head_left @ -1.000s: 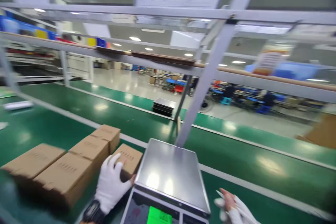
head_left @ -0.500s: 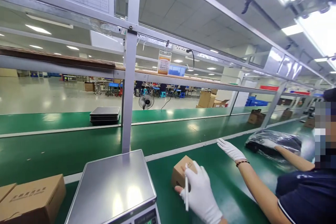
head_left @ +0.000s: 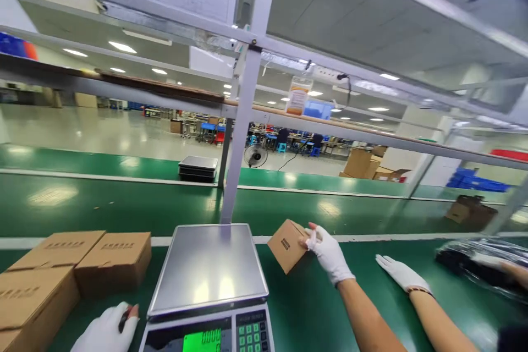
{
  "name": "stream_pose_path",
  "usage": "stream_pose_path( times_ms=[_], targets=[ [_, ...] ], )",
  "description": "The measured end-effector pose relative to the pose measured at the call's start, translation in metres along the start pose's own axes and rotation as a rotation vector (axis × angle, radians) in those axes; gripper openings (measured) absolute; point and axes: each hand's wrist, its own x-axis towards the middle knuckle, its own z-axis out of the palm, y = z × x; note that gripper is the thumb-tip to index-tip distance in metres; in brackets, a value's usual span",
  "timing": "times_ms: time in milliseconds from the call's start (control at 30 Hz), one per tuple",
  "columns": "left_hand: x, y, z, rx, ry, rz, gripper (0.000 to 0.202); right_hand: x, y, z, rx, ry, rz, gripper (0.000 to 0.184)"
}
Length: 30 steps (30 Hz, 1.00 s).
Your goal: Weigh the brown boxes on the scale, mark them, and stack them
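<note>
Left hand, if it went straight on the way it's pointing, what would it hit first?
The left hand would likely meet the digital weighing scale first, though depth is unclear here.

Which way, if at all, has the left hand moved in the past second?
Yes: against the scale, the left hand has moved toward the wearer, from partway along its left side to its near end.

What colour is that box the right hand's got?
The box is brown, with dark printing: head view.
</note>
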Motion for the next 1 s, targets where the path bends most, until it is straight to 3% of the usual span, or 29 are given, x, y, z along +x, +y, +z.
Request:
stream_pose_path(
  times_ms=[133, 200, 300, 400, 500, 633, 700, 800, 1000],
  targets=[
    [-0.01, 0.019, -0.021, 0.105, -0.006, 0.039, 0.042, -0.034, -0.082, 0.036, -0.192, -0.08, -0.37, 0.078],
    [-0.012, 0.025, -0.027, 0.121, -0.025, 0.023, 0.041, -0.058, -0.116, 0.05, -0.28, -0.153, -0.481, 0.076],
    [-0.013, 0.028, -0.031, 0.135, -0.006, 0.011, 0.038, -0.074, -0.132, 0.062, -0.171, -0.244, -0.491, 0.07],
    [-0.014, 0.028, -0.035, 0.153, 0.03, 0.018, 0.035, -0.061, -0.094, 0.073, 0.035, -0.148, -0.321, 0.054],
    [-0.014, 0.028, -0.037, 0.165, 0.019, 0.017, 0.036, -0.05, -0.021, 0.091, 0.107, -0.097, -0.064, 0.054],
    [-0.014, 0.028, -0.039, 0.153, -0.003, 0.005, 0.039, -0.076, 0.059, 0.116, 0.008, -0.101, 0.133, 0.054],
    [-0.014, 0.028, -0.039, 0.139, -0.006, 0.001, 0.039, -0.095, 0.074, 0.122, -0.027, -0.056, 0.136, 0.052],
    [-0.014, 0.029, -0.041, 0.11, 0.005, -0.001, 0.039, -0.113, 0.074, 0.126, -0.046, -0.045, 0.091, 0.055],
    [-0.026, 0.031, -0.039, -0.041, 0.042, -0.052, 0.037, -0.11, 0.073, 0.125, -0.1, -0.034, 0.176, 0.059]
  ],
)
